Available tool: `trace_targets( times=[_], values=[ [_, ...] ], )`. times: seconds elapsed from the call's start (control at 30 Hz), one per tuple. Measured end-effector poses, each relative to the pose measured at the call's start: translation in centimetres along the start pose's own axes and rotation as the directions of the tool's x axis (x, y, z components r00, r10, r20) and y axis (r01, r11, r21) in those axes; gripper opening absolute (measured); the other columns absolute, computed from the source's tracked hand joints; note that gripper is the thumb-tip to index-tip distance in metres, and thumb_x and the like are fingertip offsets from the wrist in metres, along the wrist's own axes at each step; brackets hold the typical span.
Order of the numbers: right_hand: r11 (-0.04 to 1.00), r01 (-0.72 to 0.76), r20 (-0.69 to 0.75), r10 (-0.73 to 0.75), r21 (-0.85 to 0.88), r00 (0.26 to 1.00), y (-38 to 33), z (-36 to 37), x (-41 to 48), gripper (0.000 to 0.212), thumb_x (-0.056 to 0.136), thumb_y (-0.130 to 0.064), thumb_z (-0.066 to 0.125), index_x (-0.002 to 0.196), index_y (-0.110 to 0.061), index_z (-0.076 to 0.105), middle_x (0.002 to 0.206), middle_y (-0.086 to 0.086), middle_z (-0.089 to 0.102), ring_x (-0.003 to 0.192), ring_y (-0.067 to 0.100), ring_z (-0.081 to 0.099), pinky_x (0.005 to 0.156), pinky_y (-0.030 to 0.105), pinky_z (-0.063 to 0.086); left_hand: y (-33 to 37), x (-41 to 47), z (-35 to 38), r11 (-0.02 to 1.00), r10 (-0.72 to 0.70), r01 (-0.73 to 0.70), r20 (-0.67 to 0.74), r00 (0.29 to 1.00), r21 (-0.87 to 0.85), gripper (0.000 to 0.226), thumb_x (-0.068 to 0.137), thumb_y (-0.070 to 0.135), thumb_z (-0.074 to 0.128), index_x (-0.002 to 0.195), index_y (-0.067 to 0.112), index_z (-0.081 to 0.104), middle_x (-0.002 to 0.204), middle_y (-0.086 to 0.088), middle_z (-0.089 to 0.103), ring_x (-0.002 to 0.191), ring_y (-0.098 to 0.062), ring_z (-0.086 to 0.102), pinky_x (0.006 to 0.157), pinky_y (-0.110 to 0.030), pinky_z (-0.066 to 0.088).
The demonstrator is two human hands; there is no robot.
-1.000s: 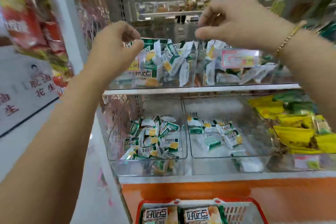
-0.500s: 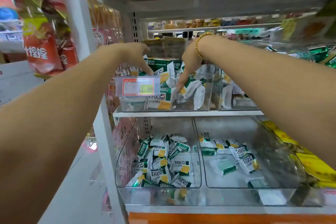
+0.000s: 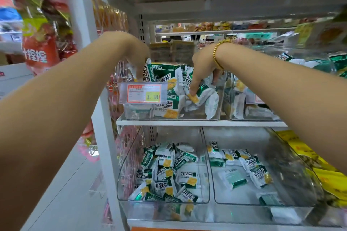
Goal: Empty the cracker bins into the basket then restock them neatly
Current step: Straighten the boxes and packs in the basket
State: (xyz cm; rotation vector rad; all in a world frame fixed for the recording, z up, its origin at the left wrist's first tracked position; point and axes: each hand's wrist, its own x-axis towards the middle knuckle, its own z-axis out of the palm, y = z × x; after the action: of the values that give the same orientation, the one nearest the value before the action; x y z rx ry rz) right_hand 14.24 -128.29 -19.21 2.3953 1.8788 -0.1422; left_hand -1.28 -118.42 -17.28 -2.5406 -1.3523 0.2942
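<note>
A clear upper bin point(image 3: 218, 99) on the shelf holds green-and-white cracker packets, among them a large bag point(image 3: 161, 75) standing upright. My left hand point(image 3: 134, 55) reaches down into the bin's left end, its fingers against that bag's left edge; the thumb is hidden. Further right, my right hand point(image 3: 201, 69) digs into the pile, and its fingers pinch a small crumpled packet point(image 3: 199, 96). Below, one clear scoop bin point(image 3: 124, 184) is piled with small packets and another point(image 3: 293, 184) holds a few. The basket is out of view.
A price tag point(image 3: 143, 93) reading 11.90 hangs on the upper bin's front. Another clear bin point(image 3: 244, 103) stands to its right. Yellow packets point(image 3: 319, 170) fill the far right. Red snack bags point(image 3: 37, 43) hang at left beside the white shelf post point(image 3: 105, 137).
Both hands have dropped from above the upper bin down into it. The view has tilted up, so the red basket has left the bottom of the frame.
</note>
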Motion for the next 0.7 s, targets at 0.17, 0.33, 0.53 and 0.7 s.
trace_targets(
  times=[0.17, 0.33, 0.53, 0.7],
  values=[
    [0.992, 0.071, -0.268, -0.04, 0.105, 0.963, 1.0, -1.5, -2.7, 0.08, 0.067, -0.043, 0.083, 0.129, -0.004, 0.051, 0.089, 0.007, 0.064, 0.075, 0.022, 0.064, 0.063, 0.034, 0.057, -0.5, -1.3, -1.7, 0.909, 0.0, -0.105, -0.251, 0.968, -0.403, 0.054, 0.08, 0.048, 0.065, 0.109, 0.003, 0.059, 0.095, -0.004, 0.062, 0.083, -0.021, 0.058, 0.078, -0.032, 0.047],
    [0.979, 0.103, -0.52, 0.004, 0.177, 0.854, 3.5, -2.1, -4.8, 0.064, 0.066, -0.049, 0.081, 0.109, -0.005, 0.061, 0.097, 0.007, 0.062, 0.081, 0.023, 0.055, 0.055, 0.026, 0.036, 1.4, -0.7, -0.5, 0.683, 0.219, -0.093, 0.081, 0.972, -0.724, 0.101, 0.051, 0.064, 0.08, 0.121, -0.001, 0.048, 0.138, -0.01, 0.019, 0.132, -0.036, 0.037, 0.104, -0.043, 0.038],
    [0.869, 0.232, -0.526, 0.037, 0.436, 0.85, 5.7, -0.3, -7.8, 0.042, 0.066, -0.047, 0.081, 0.092, -0.018, 0.067, 0.08, -0.006, 0.065, 0.065, 0.008, 0.057, 0.053, 0.025, 0.039, 2.0, -0.3, 1.5, 0.688, 0.26, -0.032, 0.205, 0.943, -0.725, 0.094, 0.047, 0.056, 0.087, 0.12, 0.008, 0.053, 0.142, -0.022, 0.034, 0.13, -0.035, 0.039, 0.109, -0.047, 0.032],
    [0.676, 0.375, -0.531, 0.028, 0.634, 0.847, 5.8, 1.3, -9.4, 0.035, 0.069, -0.036, 0.081, 0.098, -0.02, 0.067, 0.082, -0.008, 0.07, 0.053, -0.005, 0.061, 0.045, 0.009, 0.041, 3.1, -2.0, -0.3, 0.769, 0.23, -0.04, 0.218, 0.948, -0.638, 0.041, 0.063, 0.041, 0.078, 0.099, 0.025, 0.064, 0.129, 0.004, 0.052, 0.123, -0.02, 0.029, 0.11, -0.046, 0.029]
  ],
)
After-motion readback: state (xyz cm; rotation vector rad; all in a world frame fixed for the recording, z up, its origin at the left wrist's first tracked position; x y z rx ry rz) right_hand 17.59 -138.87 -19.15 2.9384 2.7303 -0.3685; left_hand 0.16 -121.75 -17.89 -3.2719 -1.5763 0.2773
